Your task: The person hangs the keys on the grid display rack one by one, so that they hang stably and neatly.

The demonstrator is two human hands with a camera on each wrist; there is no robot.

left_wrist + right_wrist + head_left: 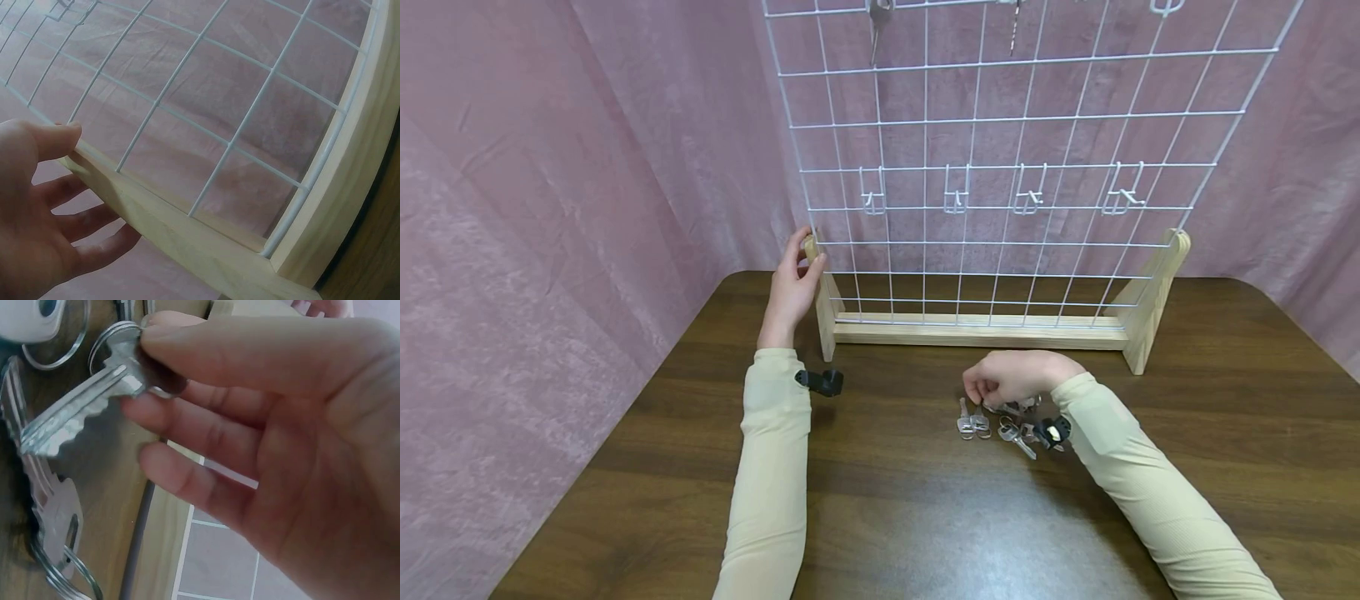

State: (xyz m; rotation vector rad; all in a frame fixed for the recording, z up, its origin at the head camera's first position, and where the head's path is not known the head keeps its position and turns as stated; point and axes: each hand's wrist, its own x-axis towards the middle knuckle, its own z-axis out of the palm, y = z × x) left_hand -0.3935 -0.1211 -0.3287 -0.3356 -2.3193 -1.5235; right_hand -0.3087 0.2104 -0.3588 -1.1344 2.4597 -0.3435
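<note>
My left hand (792, 292) grips the left wooden upright (169, 228) of a rack stand, thumb on the front side and fingers round the outside. White wire grid (955, 242) rises from this stand. Low over the table, my right hand (1018, 375) pinches a silver key (81, 403) between thumb and fingers, its metal ring (111, 337) beside the thumb. Around that hand several more keys on rings lie on the table, among them a pair of keys (966, 427) to its left and another key (59, 515) below the pinched one.
Four-sided white hooks (955, 200) hang in a row on the grid. Higher up, a key (880, 17) hangs at the upper left. The stand's wooden base bar (977, 333) crosses the brown table (880, 517). Pink cloth (625, 150) drapes behind.
</note>
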